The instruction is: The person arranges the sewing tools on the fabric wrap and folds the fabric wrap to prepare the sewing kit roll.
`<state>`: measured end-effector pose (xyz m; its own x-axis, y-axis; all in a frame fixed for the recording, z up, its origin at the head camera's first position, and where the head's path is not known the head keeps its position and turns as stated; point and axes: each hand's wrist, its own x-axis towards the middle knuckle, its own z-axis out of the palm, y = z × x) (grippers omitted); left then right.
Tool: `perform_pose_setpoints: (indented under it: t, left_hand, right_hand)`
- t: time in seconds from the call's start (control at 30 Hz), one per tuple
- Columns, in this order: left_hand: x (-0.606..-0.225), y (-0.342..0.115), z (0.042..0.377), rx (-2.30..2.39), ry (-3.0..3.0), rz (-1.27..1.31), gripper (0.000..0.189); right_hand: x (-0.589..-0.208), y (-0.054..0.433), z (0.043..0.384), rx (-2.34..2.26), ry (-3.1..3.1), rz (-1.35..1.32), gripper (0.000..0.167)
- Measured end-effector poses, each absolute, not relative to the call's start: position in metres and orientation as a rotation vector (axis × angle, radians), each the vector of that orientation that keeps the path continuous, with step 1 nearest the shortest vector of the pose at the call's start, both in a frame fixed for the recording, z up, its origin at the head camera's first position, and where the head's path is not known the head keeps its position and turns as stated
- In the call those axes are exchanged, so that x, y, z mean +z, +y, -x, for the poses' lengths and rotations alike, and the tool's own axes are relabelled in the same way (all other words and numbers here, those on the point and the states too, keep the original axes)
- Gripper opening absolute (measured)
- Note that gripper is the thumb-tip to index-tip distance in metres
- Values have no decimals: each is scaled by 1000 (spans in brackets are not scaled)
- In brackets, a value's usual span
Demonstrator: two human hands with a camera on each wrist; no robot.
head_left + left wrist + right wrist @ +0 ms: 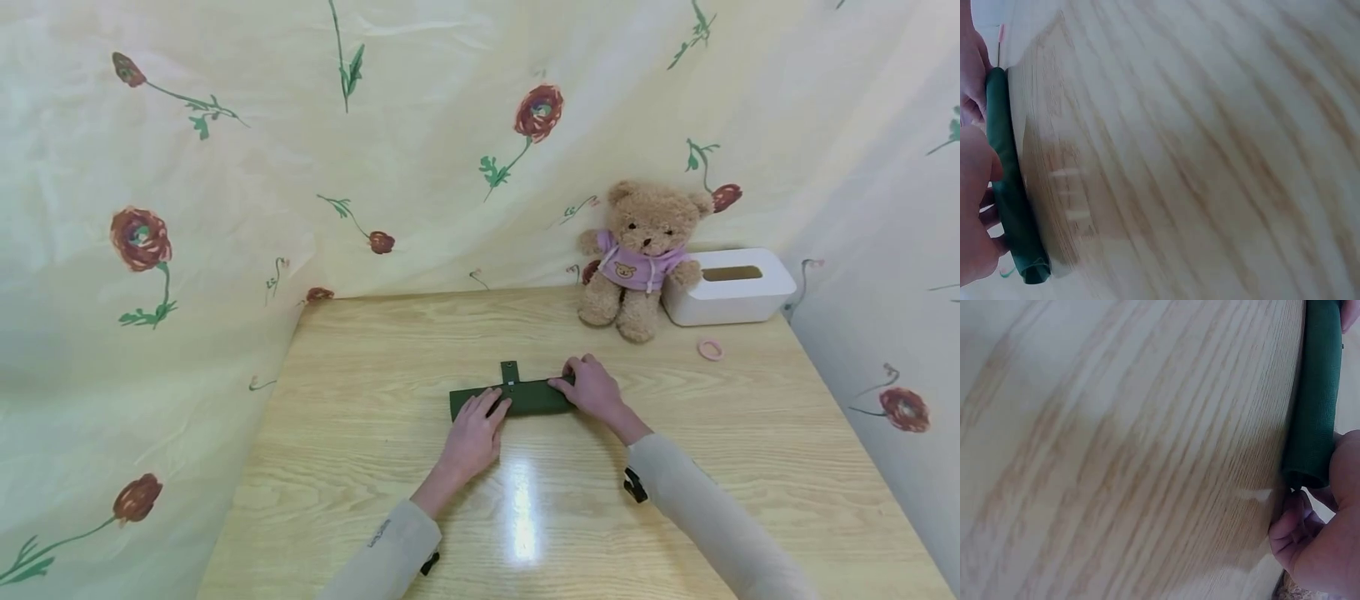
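A dark green rolled-up case (536, 398) lies across the wooden table, with a short strap (509, 372) carrying a snap stud sticking out from its far side. My left hand (472, 437) rests its fingers over the top of the roll, left of its middle. At the roll's right end, my right hand (596, 392) grips it, thumb on the near side and fingers bent at the far side. In the right wrist view, the open tube-like end of the green case (1316, 419) shows beside the curled fingers (1291, 528).
Behind the right hand sits a teddy bear (645, 242) in a purple hoodie, against a white tissue box (735, 287). A pink ring-shaped band (710, 350) lies in front of the box. Floral cloth (420, 150) hangs at the table's back and sides.
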<state>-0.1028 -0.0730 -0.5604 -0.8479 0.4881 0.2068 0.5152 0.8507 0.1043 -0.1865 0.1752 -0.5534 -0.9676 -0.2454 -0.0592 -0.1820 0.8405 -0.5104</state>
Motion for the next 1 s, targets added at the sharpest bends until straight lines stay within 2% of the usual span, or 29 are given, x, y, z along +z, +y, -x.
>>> perform_pose_setpoints:
  t: [0.13,0.3,0.4,0.57,0.8,1.0]
  left_hand:
    - [-559,-74,102,-215,-2880,774,51]
    - [-556,-76,103,-209,-2868,768,50]
    - [-556,-77,103,-234,-2852,784,49]
    - [-554,-77,105,-258,-2836,821,45]
    - [-555,-77,109,-242,-2804,835,43]
    - [-558,-78,109,-241,-2822,836,43]
  right_hand:
    - [-549,171,191,-716,2909,445,29]
    - [-537,152,205,-682,2901,700,15]
    - [-534,137,213,-687,2859,777,20]
    - [-534,118,224,-629,2799,788,27]
    - [-532,109,228,-880,2691,727,21]
    - [-537,106,229,-722,2710,756,24]
